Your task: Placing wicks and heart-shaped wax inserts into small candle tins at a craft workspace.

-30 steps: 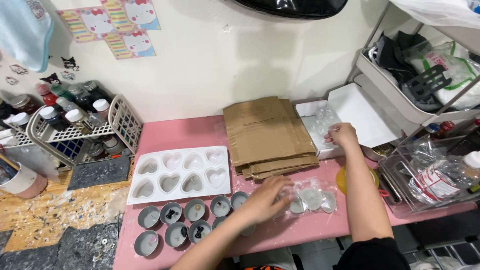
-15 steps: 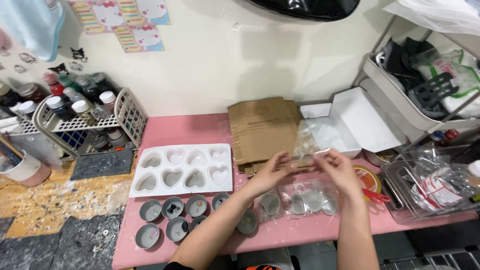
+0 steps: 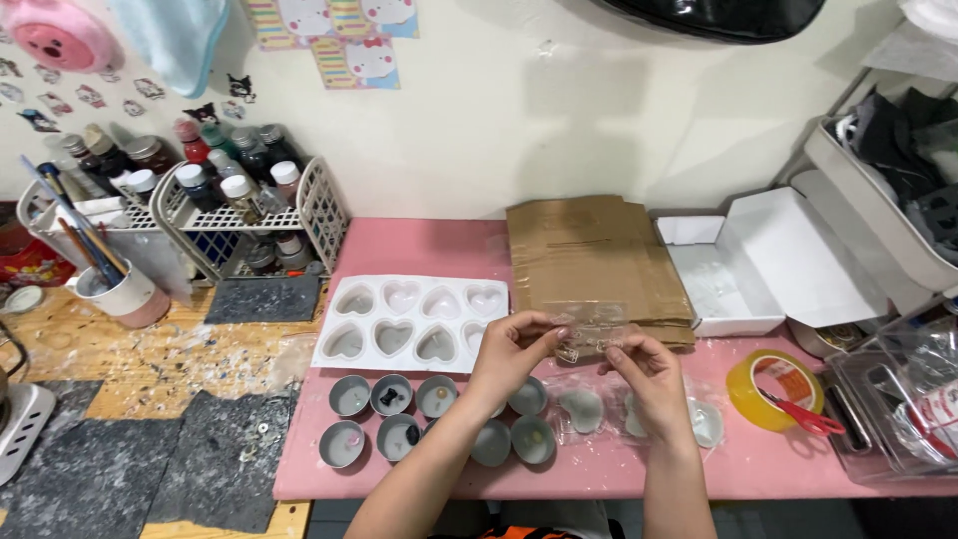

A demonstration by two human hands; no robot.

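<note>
My left hand (image 3: 511, 351) and my right hand (image 3: 647, 371) together hold a small clear plastic bag (image 3: 589, 329) above the pink table (image 3: 419, 245), each pinching one end. Under my hands lie several small round grey cups (image 3: 391, 395) in two rows and more clear bags with round pieces (image 3: 584, 409). A white mould with heart-shaped cavities (image 3: 411, 321) lies just left of my left hand. Flattened brown cardboard (image 3: 591, 255) rests behind the bag.
An open white box (image 3: 768, 262) sits at the right, with a yellow tape roll (image 3: 766, 387), red-handled scissors (image 3: 803, 417) and a clear tray (image 3: 898, 399) nearby. A white basket of bottles (image 3: 235, 210) and a cup of brushes (image 3: 115, 289) stand at the left.
My right hand came back from the white box with a clear bag, and my left hand rose from the cups to meet it. Both now hold the bag.
</note>
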